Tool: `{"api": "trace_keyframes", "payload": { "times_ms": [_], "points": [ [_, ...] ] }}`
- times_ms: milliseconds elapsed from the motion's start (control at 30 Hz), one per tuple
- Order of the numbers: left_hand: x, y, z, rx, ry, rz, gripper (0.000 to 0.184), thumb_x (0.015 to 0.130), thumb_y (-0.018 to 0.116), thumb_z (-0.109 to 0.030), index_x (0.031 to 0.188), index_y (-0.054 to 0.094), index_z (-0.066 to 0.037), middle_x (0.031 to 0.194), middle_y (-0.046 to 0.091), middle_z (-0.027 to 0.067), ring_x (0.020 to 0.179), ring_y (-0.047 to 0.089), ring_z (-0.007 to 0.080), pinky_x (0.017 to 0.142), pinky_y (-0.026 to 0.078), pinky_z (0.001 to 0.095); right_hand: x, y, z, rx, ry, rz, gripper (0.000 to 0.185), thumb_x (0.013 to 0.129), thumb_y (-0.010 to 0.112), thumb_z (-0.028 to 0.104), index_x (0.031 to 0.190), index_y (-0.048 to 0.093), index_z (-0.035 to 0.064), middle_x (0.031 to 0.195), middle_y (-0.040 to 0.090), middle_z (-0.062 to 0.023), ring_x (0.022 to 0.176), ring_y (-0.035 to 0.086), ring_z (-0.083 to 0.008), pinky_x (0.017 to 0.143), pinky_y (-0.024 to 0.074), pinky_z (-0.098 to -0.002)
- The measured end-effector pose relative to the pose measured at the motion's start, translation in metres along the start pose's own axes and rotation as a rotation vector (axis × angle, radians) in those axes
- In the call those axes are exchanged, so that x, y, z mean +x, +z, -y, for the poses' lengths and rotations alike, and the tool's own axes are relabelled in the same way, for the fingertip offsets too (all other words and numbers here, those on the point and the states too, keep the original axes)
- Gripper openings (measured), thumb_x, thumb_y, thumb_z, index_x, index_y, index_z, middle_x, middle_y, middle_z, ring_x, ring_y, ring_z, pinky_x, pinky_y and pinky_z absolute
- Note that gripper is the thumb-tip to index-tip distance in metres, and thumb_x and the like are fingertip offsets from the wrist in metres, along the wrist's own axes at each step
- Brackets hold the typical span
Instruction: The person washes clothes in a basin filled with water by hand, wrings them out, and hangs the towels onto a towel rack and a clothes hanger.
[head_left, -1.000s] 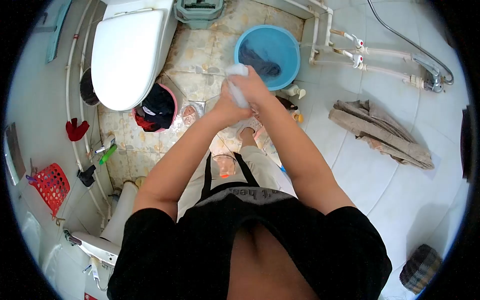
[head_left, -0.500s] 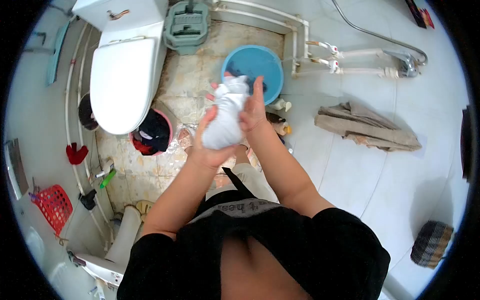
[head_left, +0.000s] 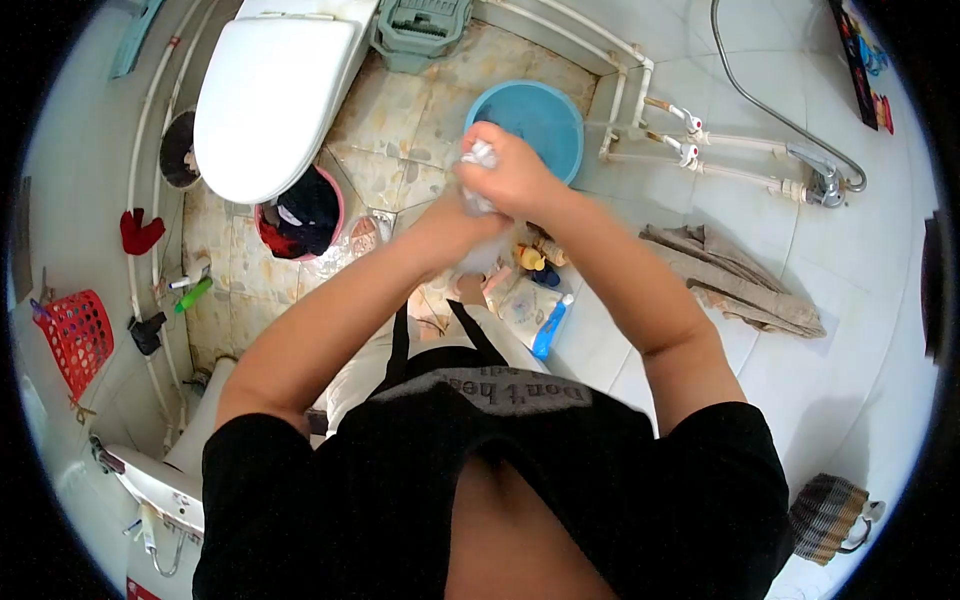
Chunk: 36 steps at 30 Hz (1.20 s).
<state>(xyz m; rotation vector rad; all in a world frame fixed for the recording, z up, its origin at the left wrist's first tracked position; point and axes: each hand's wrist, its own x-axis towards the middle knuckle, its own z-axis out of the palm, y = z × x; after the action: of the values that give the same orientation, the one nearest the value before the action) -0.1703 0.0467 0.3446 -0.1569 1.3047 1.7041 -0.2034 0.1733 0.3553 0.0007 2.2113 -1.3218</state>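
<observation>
A bunched white cloth [head_left: 481, 154] is squeezed between my two hands, just in front of the light blue basin [head_left: 548, 128] on the floor. My right hand [head_left: 512, 177] is closed around its upper part, and a crumpled end sticks out past the fingers. Lower down and partly behind it, my left hand [head_left: 458, 226] is wrapped round the cloth, its fingers mostly hidden and slightly blurred. Part of the basin's near side is covered by the right hand.
Left of the hands is a pink basin [head_left: 339, 205] of dark and red clothes, beside the white toilet [head_left: 270, 105]. Bottles [head_left: 530, 258] stand below the hands. Pipes with taps [head_left: 690, 153] and a brown towel [head_left: 745, 280] are on the right wall.
Spread fingers around the loose white cloth have closed, bunching it tightly. The right hand has turned over the cloth. The whole view has shifted slightly.
</observation>
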Motion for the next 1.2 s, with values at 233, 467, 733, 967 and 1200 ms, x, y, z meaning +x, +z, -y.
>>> {"api": "trace_keyframes", "payload": {
  "times_ms": [233,467,733,967,1200],
  "points": [
    [0.030,-0.026,0.043,0.419,0.131,-0.313,0.063,0.065,0.067,-0.022,0.114,0.037,0.003,0.107,0.050,0.0158,0.098,0.050,0.0232,0.081,0.040,0.0311,0.038,0.042,-0.044,-0.051,-0.008,-0.181,0.021,0.069,0.064,0.019,0.079,0.050,0.0075,0.071,0.052,-0.0008,0.069,0.048,-0.0100,0.061,0.0411,-0.0258],
    [-0.018,-0.041,-0.028,-0.772,0.285,0.154,0.046,0.090,0.023,-0.036,0.118,0.036,-0.001,0.115,0.046,0.0117,0.104,0.047,0.0236,0.089,0.037,0.0324,0.027,-0.003,0.051,0.270,-0.266,-0.150,0.010,0.073,0.061,0.009,0.077,0.052,0.0072,0.074,0.052,0.0010,0.070,0.047,-0.0057,0.060,0.0402,-0.0218],
    [-0.071,0.000,-0.066,-1.432,0.604,0.080,0.049,0.083,0.037,-0.044,0.119,0.037,-0.010,0.113,0.048,0.0070,0.103,0.047,0.0234,0.081,0.041,0.0414,-0.028,-0.007,0.158,-0.261,-1.221,-0.441,0.019,0.060,0.068,0.001,0.072,0.054,0.0029,0.079,0.052,-0.0120,0.073,0.053,-0.0246,0.064,0.0442,-0.0285],
    [-0.091,0.013,-0.120,-1.117,0.903,-0.050,0.046,0.078,0.053,-0.031,0.113,0.039,-0.005,0.109,0.048,0.0120,0.102,0.046,0.0296,0.081,0.042,0.0420,-0.043,-0.006,0.168,0.651,-0.937,-0.472,0.011,0.070,0.058,-0.001,0.075,0.050,0.0042,0.076,0.052,-0.0089,0.073,0.054,-0.0189,0.065,0.0452,-0.0294],
    [-0.094,0.022,-0.143,0.555,1.510,-0.374,0.027,0.062,0.055,0.006,0.088,0.050,0.000,0.089,0.055,0.0153,0.083,0.056,0.0280,0.080,0.043,0.0400,-0.024,-0.019,0.140,1.619,-0.238,-0.044,0.021,0.078,0.057,0.029,0.071,0.050,0.0104,0.066,0.051,-0.0006,0.061,0.051,-0.0111,0.061,0.0434,-0.0246]
  ]
}}
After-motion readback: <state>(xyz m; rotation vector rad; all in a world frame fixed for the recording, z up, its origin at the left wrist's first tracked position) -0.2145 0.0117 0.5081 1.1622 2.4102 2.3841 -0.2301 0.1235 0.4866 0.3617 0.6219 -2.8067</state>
